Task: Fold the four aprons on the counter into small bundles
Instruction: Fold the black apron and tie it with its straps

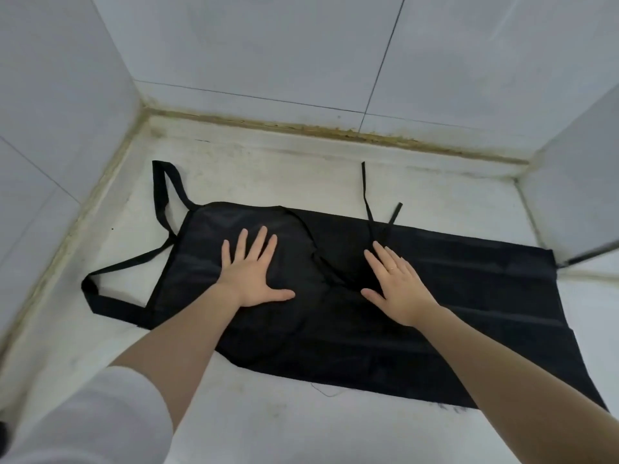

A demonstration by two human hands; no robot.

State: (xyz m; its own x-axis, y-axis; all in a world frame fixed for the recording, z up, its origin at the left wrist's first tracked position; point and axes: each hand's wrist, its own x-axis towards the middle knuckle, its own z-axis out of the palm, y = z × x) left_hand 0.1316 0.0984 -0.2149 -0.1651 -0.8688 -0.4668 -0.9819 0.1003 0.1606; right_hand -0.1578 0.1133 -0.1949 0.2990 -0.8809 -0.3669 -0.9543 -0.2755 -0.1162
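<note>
Now left hand and right hand press flat, fingers spread, on black apron

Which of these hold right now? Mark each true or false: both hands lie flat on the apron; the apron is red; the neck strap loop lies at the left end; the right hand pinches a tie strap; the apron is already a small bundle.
1. Left hand and right hand lie flat on the apron: true.
2. Apron is red: false, it is black.
3. Neck strap loop lies at the left end: true.
4. Right hand pinches a tie strap: false, its fingers are straight.
5. Already a small bundle: false, it lies spread on the counter.
</note>
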